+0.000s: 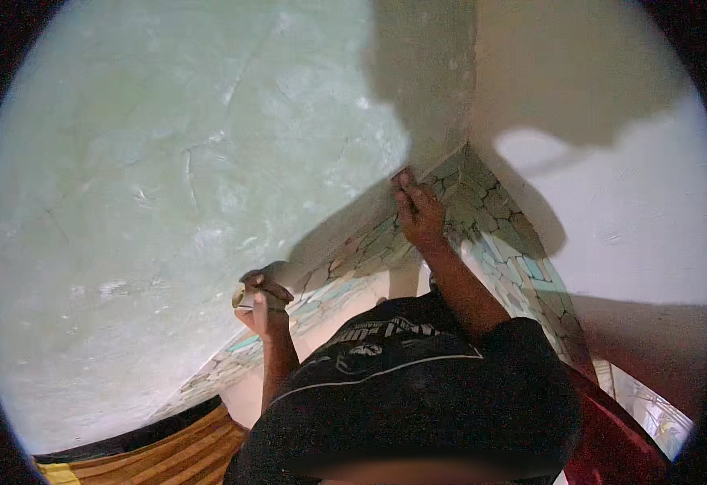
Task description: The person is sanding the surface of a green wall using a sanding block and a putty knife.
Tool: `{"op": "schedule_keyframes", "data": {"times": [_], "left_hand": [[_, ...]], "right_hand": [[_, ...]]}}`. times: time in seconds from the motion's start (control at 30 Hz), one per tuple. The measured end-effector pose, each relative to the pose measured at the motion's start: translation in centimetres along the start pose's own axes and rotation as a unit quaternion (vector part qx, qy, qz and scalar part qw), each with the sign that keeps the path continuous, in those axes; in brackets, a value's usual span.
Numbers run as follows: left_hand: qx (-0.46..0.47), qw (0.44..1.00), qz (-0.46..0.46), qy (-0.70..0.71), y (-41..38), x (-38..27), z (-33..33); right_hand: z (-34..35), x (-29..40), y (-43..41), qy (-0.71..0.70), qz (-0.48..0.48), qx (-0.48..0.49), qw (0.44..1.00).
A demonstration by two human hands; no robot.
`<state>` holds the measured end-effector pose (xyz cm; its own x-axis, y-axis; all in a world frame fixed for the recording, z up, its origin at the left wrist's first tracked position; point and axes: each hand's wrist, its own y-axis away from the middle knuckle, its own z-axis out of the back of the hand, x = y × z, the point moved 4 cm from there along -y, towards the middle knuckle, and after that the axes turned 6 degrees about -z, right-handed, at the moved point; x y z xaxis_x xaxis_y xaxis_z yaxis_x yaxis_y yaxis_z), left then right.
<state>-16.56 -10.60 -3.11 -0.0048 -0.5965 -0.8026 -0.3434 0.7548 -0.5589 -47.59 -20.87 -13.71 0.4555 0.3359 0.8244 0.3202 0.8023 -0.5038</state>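
Observation:
My left hand (pixel 265 306) is closed around a small pale round item (pixel 241 295), which looks like a roll of tape, close to the pale green wall (pixel 165 182). Higher and to the right, my right hand (pixel 420 209) has its fingertips at that wall, by the upper edge of a stone-patterned wall band (pixel 378 233) and near the room's corner. Whether anything is between those fingertips cannot be told. The band runs along the wall below both hands and continues past the corner.
A white wall (pixel 626 200) meets the green one at the corner, with shadows over both. Orange-brown pleated cloth (pixel 165 448) lies at the lower left under a dark edge. Dark red material (pixel 614 424) and a bright patterned opening (pixel 656 412) are at the lower right.

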Motion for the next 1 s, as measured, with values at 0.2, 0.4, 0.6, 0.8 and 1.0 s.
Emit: {"op": "schedule_keyframes", "data": {"times": [0.2, 0.4, 0.6, 0.8, 1.0], "left_hand": [[0.000, 0.999, 0.036, 0.022, 0.5, -1.1, -0.6], [-0.014, 0.998, 0.045, -0.034, 0.0, -1.8, -1.0], [0.019, 0.999, -0.025, -0.011, -1.3, -3.9, -0.8], [-0.042, 0.998, 0.006, -0.046, -3.0, -5.9, -1.9], [-0.042, 0.998, -0.012, -0.045, -2.7, -5.0, -0.7]], "right_hand": [[0.2, 4.0, -0.6, -0.064, 0.125, -0.041, 0.989], [2.6, 2.9, -1.6, -0.056, 0.025, -0.045, 0.997], [8.2, 6.0, -10.1, -0.035, 0.012, -0.059, 0.998], [8.1, 7.6, -14.4, 0.029, 0.047, -0.051, 0.997], [7.2, 6.6, -13.1, -0.016, 0.053, -0.104, 0.993]]}}
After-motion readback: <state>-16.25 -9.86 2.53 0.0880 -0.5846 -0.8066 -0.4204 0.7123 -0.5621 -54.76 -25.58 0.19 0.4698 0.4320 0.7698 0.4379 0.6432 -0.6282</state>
